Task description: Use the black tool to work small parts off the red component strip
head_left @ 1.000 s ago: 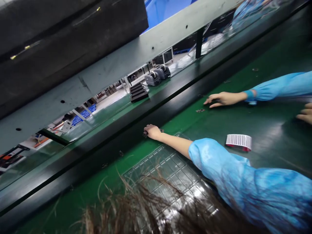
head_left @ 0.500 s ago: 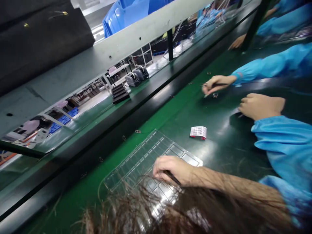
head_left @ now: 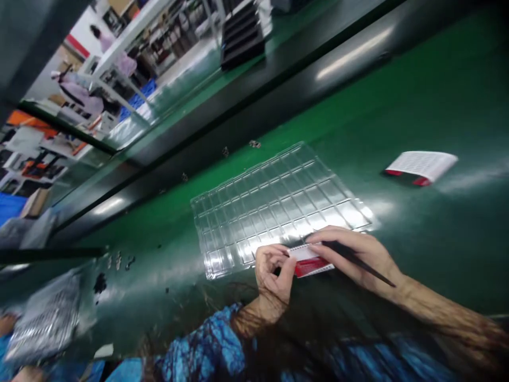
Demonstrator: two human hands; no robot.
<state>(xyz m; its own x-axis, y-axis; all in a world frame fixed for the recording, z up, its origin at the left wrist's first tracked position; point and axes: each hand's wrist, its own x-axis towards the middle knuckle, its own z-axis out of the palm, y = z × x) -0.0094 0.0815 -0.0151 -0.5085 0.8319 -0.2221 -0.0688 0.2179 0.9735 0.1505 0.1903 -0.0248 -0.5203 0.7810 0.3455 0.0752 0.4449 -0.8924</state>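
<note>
My left hand (head_left: 274, 278) is closed, pinching the left end of a small red and white sticker sheet (head_left: 312, 265). On the sheet's other side is my right hand (head_left: 363, 257), closed around black tweezers (head_left: 360, 261), with its fingertips at the sheet's upper edge. The tweezers' tips are partly hidden by the fingers. Just beyond both hands lies a clear plastic tray (head_left: 274, 199) with rows of shallow compartments. Loose hair blurs the near edge of the view.
A curved white sheet with red underneath (head_left: 423, 162) lies to the right. Small metal parts (head_left: 254, 144) dot the green bench (head_left: 445, 228). At left are small black parts (head_left: 100, 283) and a stack of clear trays (head_left: 47, 318). A black rack (head_left: 242, 37) stands behind the ledge.
The view has swung left and down, leaving the neighbouring arms at right out of sight. My right hand has left the tray for the sticker sheet, and my left hand now shows, holding it.
</note>
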